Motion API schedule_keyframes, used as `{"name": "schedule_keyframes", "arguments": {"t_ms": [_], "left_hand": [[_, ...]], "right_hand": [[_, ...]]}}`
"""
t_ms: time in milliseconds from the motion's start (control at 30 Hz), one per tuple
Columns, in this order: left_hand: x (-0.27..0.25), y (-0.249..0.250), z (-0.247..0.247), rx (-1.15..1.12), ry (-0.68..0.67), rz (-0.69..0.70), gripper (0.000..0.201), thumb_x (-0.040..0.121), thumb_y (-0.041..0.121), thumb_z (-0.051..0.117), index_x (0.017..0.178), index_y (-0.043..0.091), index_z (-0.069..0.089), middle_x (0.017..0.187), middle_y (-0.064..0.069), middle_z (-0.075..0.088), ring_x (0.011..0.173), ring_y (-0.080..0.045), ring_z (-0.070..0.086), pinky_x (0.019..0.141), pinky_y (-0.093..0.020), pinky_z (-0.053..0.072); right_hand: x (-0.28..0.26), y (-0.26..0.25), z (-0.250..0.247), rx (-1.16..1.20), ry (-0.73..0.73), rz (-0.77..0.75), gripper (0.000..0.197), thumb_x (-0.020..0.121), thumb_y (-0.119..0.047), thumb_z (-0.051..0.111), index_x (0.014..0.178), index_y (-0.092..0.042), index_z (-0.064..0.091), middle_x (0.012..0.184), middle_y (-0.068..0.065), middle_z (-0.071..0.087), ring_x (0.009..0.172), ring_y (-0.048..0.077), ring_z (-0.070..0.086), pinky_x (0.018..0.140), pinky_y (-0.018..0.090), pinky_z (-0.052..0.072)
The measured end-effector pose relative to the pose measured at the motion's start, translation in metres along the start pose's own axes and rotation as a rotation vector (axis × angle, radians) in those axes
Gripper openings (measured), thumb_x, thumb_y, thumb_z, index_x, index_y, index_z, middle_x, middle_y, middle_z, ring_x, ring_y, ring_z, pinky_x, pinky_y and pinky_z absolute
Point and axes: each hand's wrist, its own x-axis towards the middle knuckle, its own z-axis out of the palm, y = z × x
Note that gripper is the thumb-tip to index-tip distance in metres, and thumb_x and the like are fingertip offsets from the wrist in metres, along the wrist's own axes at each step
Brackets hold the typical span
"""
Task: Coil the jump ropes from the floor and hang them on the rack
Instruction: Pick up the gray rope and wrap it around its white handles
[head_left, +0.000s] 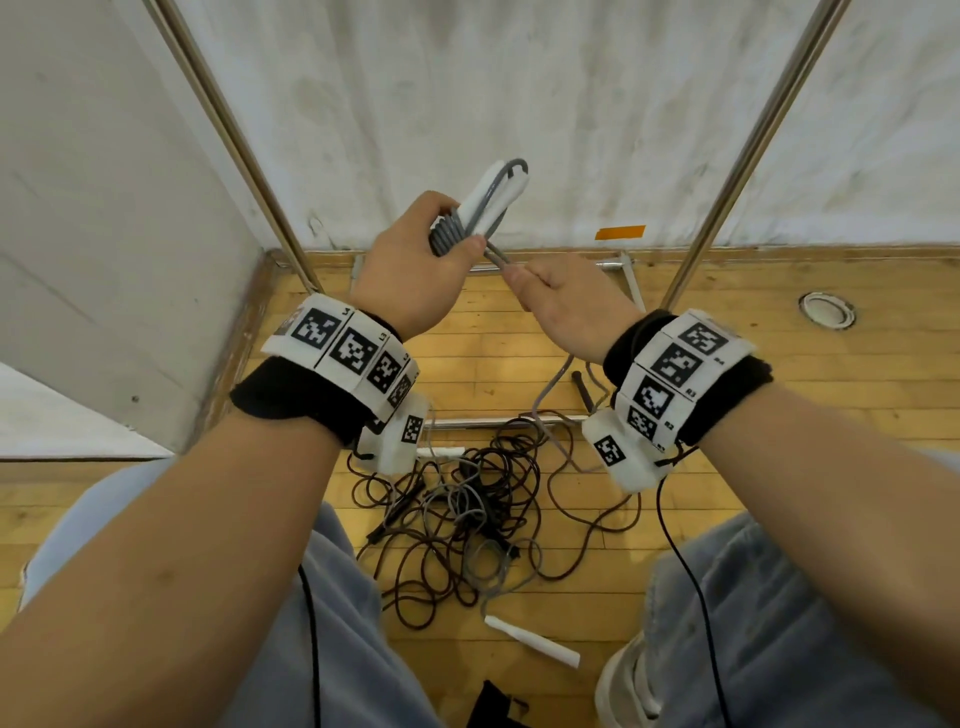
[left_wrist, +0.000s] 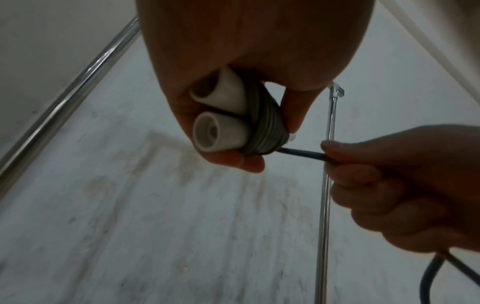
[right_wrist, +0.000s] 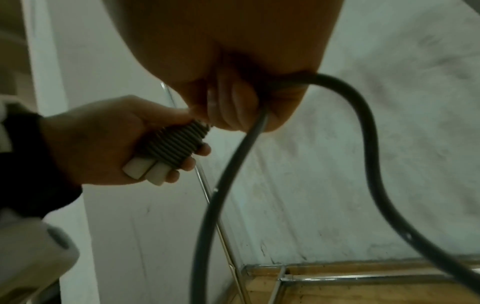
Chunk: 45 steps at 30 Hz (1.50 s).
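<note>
Left hand (head_left: 410, 270) round wound white handles (head_left: 493, 200), right hand (head_left: 566, 306) pinching grey rope (right_wrist: 363, 127), tangled ropes (head_left: 467, 514) underfoot.

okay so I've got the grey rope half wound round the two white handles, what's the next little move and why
Probably carry the right hand round the pair of white plastic handles for another turn. The left hand grips them with tight coils of grey rope already on, and the rope runs taut to the right hand's pinch, with slack hanging below toward the wooden floor.

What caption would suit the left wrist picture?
Left hand grips two white handles wound with grey rope; right hand pulls the strand taut.
</note>
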Motion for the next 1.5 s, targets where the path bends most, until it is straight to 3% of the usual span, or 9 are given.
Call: {"name": "schedule_keyframes", "arguments": {"t_ms": [300,500,600,733,900,1000,1167,1300,1500], "left_hand": [[0.006,-0.023,0.015,0.51,-0.149,-0.004,0.027,0.094,0.038,0.054,0.099,0.023,0.032,0.073,0.008,0.044,0.06,-0.01,0.046,0.047,-0.027,0.028],[-0.002,-0.017,0.029,0.563,-0.437,0.047,0.02,0.093,0.034,0.055,0.108,0.027,0.043,0.091,0.003,0.057,0.075,-0.017,0.054,0.063,-0.032,0.041],[-0.01,-0.011,0.033,0.531,-0.524,0.085,0.034,0.091,0.035,0.056,0.123,0.031,0.047,0.095,0.007,0.058,0.083,-0.016,0.055,0.071,-0.032,0.042],[-0.016,-0.003,0.039,0.607,-0.479,0.178,0.043,0.082,0.065,0.055,0.092,0.024,0.05,0.071,0.008,0.054,0.069,-0.017,0.054,0.065,-0.033,0.045],[-0.022,0.001,0.037,0.495,-0.412,0.235,0.032,0.085,0.053,0.057,0.069,0.031,0.042,0.061,0.008,0.05,0.058,-0.01,0.049,0.053,-0.029,0.034],[-0.027,0.005,0.033,0.42,-0.424,0.263,0.023,0.086,0.048,0.058,0.073,0.034,0.045,0.059,0.009,0.051,0.057,-0.008,0.049,0.052,-0.027,0.032],[-0.029,0.013,0.021,0.27,-0.415,0.285,0.016,0.088,0.043,0.06,0.078,0.035,0.049,0.059,0.008,0.052,0.056,-0.009,0.051,0.055,-0.03,0.036],[-0.032,0.024,0.013,-0.059,-0.325,0.187,0.02,0.081,0.042,0.06,0.089,0.023,0.057,0.074,-0.007,0.063,0.062,-0.026,0.06,0.055,-0.042,0.05],[-0.025,0.025,0.005,-0.335,-0.158,0.078,0.022,0.085,0.036,0.056,0.087,0.017,0.046,0.074,-0.007,0.066,0.05,-0.021,0.059,0.042,-0.026,0.042]], "right_hand": [[-0.002,-0.001,-0.017,-0.35,-0.147,0.003,0.023,0.094,-0.023,0.049,0.074,-0.015,0.056,0.065,-0.002,0.049,0.06,0.016,0.046,0.051,0.027,0.028],[-0.005,0.001,-0.026,-0.444,-0.043,-0.091,0.026,0.098,-0.031,0.043,0.102,-0.016,0.064,0.073,-0.005,0.044,0.063,0.012,0.042,0.051,0.019,0.025],[-0.005,0.001,-0.023,-0.489,-0.053,-0.123,0.031,0.099,-0.033,0.037,0.092,-0.015,0.061,0.073,-0.003,0.052,0.069,0.017,0.048,0.051,0.024,0.027],[-0.002,0.004,-0.024,-0.409,0.013,-0.149,0.032,0.098,-0.036,0.041,0.076,-0.017,0.055,0.063,-0.007,0.045,0.064,0.017,0.045,0.058,0.029,0.028],[0.0,0.009,-0.028,-0.296,0.108,-0.123,0.037,0.091,-0.044,0.052,0.08,-0.012,0.066,0.065,-0.003,0.056,0.063,0.016,0.05,0.059,0.03,0.035],[0.004,0.014,-0.036,-0.171,0.152,-0.056,0.049,0.081,-0.05,0.063,0.075,-0.002,0.065,0.061,0.006,0.053,0.057,0.018,0.047,0.056,0.031,0.037],[0.006,0.022,-0.048,0.141,0.029,0.091,0.044,0.079,-0.045,0.068,0.065,-0.004,0.062,0.041,-0.01,0.038,0.036,0.004,0.033,0.039,0.013,0.028],[0.006,0.025,-0.044,0.511,-0.038,0.127,0.021,0.091,-0.018,0.059,0.07,-0.014,0.064,0.055,0.004,0.044,0.041,0.009,0.035,0.039,0.018,0.029],[0.005,0.014,-0.013,0.746,-0.061,0.146,0.035,0.099,-0.026,0.044,0.067,-0.015,0.054,0.053,-0.001,0.044,0.045,0.012,0.029,0.039,0.019,0.026]]}}
